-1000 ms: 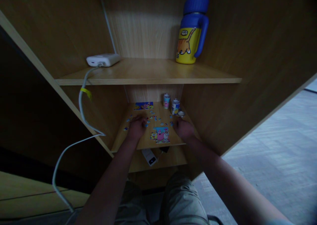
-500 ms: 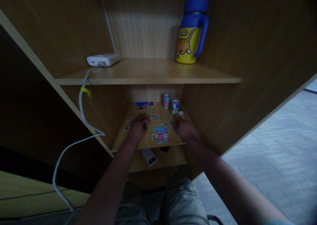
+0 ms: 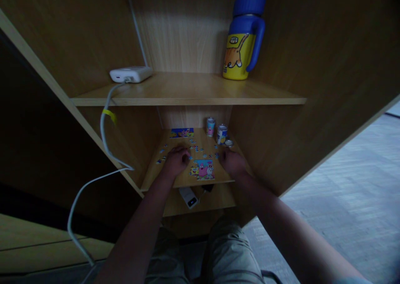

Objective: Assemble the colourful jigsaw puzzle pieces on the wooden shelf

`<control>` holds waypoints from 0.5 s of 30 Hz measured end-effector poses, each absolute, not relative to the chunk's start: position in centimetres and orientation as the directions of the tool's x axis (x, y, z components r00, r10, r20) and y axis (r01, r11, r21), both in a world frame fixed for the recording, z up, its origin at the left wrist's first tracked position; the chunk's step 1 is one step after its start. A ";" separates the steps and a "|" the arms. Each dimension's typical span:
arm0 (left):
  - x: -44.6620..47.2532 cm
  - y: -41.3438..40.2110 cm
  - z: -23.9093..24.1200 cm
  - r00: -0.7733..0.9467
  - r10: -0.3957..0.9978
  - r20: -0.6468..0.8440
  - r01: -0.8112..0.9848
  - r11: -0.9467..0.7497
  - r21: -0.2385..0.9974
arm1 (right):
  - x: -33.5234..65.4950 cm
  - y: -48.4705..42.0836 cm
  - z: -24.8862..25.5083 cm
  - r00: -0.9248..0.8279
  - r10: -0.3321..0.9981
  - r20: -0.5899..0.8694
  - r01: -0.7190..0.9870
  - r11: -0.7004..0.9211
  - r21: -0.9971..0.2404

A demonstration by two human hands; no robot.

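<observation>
A partly built cartoon jigsaw (image 3: 203, 169) lies near the front edge of a low wooden shelf (image 3: 156, 182). Several loose puzzle pieces (image 3: 203, 152) are scattered behind it. My left hand (image 3: 176, 161) rests on the shelf just left of the jigsaw, fingers curled over a small piece at their tips. My right hand (image 3: 231, 162) lies on the shelf to the jigsaw's right, fingers curled down; what is under them is hidden. A picture card (image 3: 181, 132) lies at the back of the shelf.
Two small printed cans (image 3: 216, 130) and a round lid (image 3: 229, 142) stand at the back right. On the upper shelf sit a yellow-and-blue bottle (image 3: 242, 38) and a white box (image 3: 131, 74) with a hanging cable (image 3: 103, 138). A phone (image 3: 189, 197) lies below.
My left hand has slid a little to the right, toward the jigsaw. The right hand has hardly moved.
</observation>
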State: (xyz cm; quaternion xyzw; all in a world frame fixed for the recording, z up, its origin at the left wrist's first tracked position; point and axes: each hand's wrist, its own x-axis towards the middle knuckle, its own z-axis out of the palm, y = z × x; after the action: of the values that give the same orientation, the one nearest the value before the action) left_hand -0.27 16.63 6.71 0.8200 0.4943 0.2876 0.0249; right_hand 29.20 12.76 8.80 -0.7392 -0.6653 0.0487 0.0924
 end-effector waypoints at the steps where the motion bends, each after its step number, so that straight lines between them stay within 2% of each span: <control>1: -0.2 16.7 6.7 0.326 0.834 0.445 0.811 -0.489 0.322 | 29.2 12.8 8.8 0.110 0.993 0.050 0.975 -0.098 -0.200; 11: -0.1 16.4 7.3 0.217 0.920 0.327 0.934 -0.293 0.206 | 29.2 12.8 8.7 0.109 0.993 0.042 0.975 -0.099 -0.200; 15: -0.2 16.4 7.2 0.256 0.904 0.343 0.908 -0.347 0.236 | 29.2 12.8 8.8 0.102 0.994 0.041 0.975 -0.092 -0.202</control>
State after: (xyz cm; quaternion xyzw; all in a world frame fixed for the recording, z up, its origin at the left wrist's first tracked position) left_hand -0.18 16.38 7.19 0.7924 0.5715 0.2133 -0.0046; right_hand 29.19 12.79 8.78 -0.7370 -0.6679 0.0530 0.0893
